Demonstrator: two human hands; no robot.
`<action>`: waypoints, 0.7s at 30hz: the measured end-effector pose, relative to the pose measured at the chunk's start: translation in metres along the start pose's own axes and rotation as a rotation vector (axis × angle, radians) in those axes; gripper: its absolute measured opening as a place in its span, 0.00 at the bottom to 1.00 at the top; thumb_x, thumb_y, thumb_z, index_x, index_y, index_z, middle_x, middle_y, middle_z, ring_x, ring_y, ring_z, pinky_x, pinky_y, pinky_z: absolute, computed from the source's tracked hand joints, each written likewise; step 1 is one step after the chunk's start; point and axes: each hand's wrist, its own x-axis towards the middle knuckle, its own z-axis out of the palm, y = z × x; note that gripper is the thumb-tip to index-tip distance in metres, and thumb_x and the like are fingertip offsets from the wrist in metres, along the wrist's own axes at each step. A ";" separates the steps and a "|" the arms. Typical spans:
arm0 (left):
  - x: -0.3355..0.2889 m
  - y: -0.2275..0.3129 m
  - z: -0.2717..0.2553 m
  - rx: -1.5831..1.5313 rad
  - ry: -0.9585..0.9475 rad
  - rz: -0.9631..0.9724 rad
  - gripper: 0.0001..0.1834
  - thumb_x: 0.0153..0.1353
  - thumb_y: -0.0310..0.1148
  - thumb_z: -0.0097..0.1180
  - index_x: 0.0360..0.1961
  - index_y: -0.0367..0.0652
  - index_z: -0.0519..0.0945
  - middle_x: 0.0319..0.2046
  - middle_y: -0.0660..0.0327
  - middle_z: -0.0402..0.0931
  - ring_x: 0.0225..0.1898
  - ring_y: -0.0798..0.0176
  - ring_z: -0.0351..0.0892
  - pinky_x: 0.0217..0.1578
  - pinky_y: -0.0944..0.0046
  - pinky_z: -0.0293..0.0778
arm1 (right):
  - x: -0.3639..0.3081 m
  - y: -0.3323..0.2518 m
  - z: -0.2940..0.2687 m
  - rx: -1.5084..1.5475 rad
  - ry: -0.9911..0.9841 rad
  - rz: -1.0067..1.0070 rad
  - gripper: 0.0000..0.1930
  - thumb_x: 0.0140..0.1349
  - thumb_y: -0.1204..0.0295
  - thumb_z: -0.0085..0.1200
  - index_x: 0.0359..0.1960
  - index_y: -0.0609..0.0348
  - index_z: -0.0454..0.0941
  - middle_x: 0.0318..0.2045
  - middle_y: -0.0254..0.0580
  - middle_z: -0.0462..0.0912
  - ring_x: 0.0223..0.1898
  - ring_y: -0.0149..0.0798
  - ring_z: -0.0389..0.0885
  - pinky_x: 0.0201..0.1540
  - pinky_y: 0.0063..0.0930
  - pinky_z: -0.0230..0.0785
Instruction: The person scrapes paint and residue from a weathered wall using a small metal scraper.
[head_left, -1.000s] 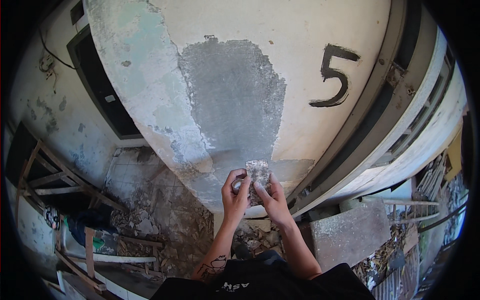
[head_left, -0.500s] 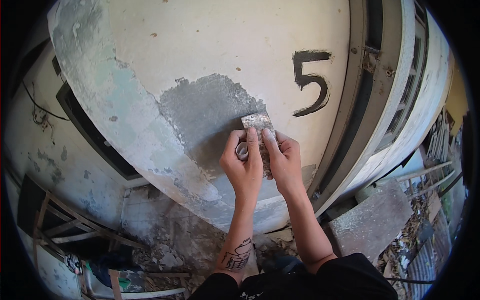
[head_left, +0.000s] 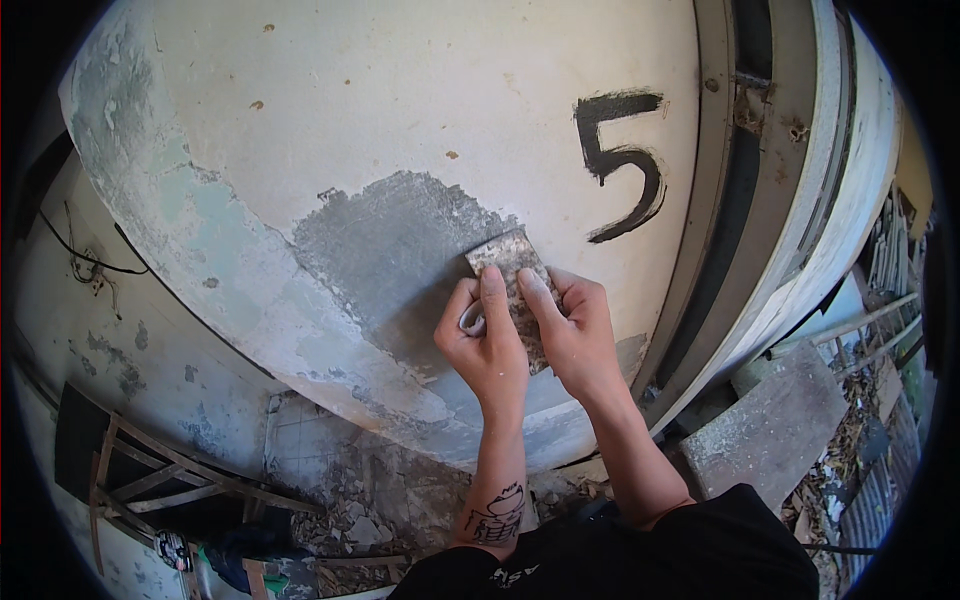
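Note:
With both hands I grip a flat rectangular plate (head_left: 507,253), its surface mottled brown and grey. My left hand (head_left: 492,335) is closed on its left side, the thumb pressed flat on the face. A pale curled, ring-like piece (head_left: 473,319) shows inside the bent left fingers; its kind is unclear. My right hand (head_left: 580,330) closes on the other side, its dusty thumb also on the face and its fingers behind. The plate's upper edge lies at the right border of a bare grey patch (head_left: 385,245) on the cream wall (head_left: 370,100). Whether it touches is hard to see.
A black painted mark (head_left: 625,165) is on the wall at upper right, beside a weathered door frame (head_left: 745,200). Rubble (head_left: 355,525) covers the floor at lower left, near a broken wooden frame (head_left: 165,475). A large slab (head_left: 770,425) lies among debris at right.
My view has shifted a little, so the wall patch sits further left and lower. The plate has tilted more to the left, both hands still gripping it.

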 end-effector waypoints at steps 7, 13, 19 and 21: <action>-0.002 -0.009 -0.001 0.030 0.032 0.002 0.19 0.63 0.33 0.50 0.16 0.38 0.67 0.14 0.74 0.60 0.19 0.82 0.53 0.17 0.76 0.48 | 0.000 -0.002 -0.002 -0.029 -0.018 -0.029 0.14 0.62 0.70 0.48 0.23 0.70 0.73 0.14 0.29 0.70 0.21 0.19 0.61 0.21 0.22 0.57; 0.002 -0.005 0.001 -0.030 0.046 -0.001 0.19 0.63 0.33 0.51 0.15 0.38 0.66 0.14 0.74 0.60 0.19 0.82 0.54 0.17 0.75 0.49 | 0.003 0.003 -0.003 -0.120 -0.015 -0.081 0.14 0.61 0.70 0.49 0.22 0.70 0.72 0.12 0.33 0.69 0.20 0.20 0.61 0.20 0.23 0.57; 0.004 -0.001 0.003 -0.017 0.057 0.007 0.20 0.63 0.33 0.51 0.15 0.37 0.66 0.14 0.73 0.59 0.18 0.81 0.53 0.16 0.74 0.48 | 0.005 0.000 0.001 -0.113 0.011 -0.106 0.14 0.61 0.70 0.49 0.22 0.70 0.72 0.11 0.35 0.68 0.20 0.20 0.60 0.19 0.23 0.56; 0.002 -0.007 -0.001 -0.010 0.046 0.001 0.20 0.63 0.33 0.51 0.15 0.37 0.66 0.13 0.73 0.59 0.18 0.81 0.53 0.16 0.74 0.48 | 0.004 0.002 0.002 -0.091 0.017 -0.138 0.14 0.61 0.71 0.49 0.22 0.70 0.72 0.11 0.35 0.68 0.20 0.20 0.60 0.19 0.23 0.56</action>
